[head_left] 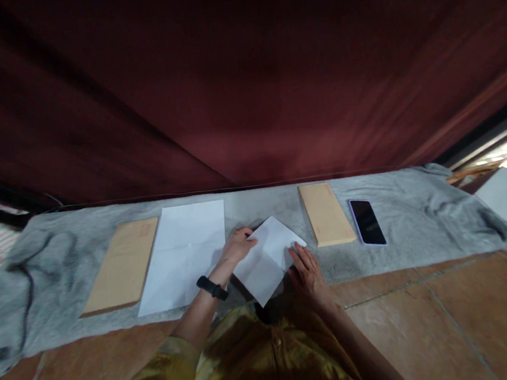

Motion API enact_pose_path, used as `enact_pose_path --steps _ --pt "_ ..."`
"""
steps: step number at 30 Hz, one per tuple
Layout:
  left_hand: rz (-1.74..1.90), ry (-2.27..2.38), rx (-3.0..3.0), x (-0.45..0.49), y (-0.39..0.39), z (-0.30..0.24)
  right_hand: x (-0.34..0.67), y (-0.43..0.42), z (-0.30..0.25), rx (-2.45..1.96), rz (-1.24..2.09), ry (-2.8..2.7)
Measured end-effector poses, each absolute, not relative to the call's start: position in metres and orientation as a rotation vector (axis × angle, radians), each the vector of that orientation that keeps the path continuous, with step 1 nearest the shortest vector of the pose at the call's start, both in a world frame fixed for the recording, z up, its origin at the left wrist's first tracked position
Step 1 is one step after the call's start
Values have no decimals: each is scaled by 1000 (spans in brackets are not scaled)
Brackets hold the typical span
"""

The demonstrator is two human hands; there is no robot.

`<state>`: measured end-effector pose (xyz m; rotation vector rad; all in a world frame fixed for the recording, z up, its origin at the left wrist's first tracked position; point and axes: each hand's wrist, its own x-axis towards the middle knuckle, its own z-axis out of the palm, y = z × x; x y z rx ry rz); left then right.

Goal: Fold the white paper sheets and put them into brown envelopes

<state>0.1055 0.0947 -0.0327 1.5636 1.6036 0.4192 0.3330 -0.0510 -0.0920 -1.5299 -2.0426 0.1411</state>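
A folded-looking white sheet of paper (269, 259) lies turned like a diamond in front of my body, with a shadow under its lower left edge. My left hand (240, 245) is closed on its upper left edge, thumb on top. At the right corner, my right hand (308, 269) has its fingers bent over the edge; its thumb is mostly hidden. To the left lies a large white paper (187, 253) with faint creases, partly overlapping or touching a wide brown envelope stack (121, 265). On the right sits a narrower brown envelope stack (328, 215).
A phone (368, 222) with a purple edge lies right of the narrow envelopes. Everything rests on a grey cloth (427, 218), wrinkled at both ends. A dark red curtain-like surface (272, 120) rises behind it. Tiled floor (402, 313) runs along the near side.
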Motion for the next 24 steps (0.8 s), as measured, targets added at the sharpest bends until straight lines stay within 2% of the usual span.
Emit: enact_pose_path --steps 10,24 --pt "687 1473 1091 90 73 -36 331 -57 -94 -1371 245 -2081" --pt "692 1411 865 77 47 -27 330 -59 -74 -1287 368 -2116"
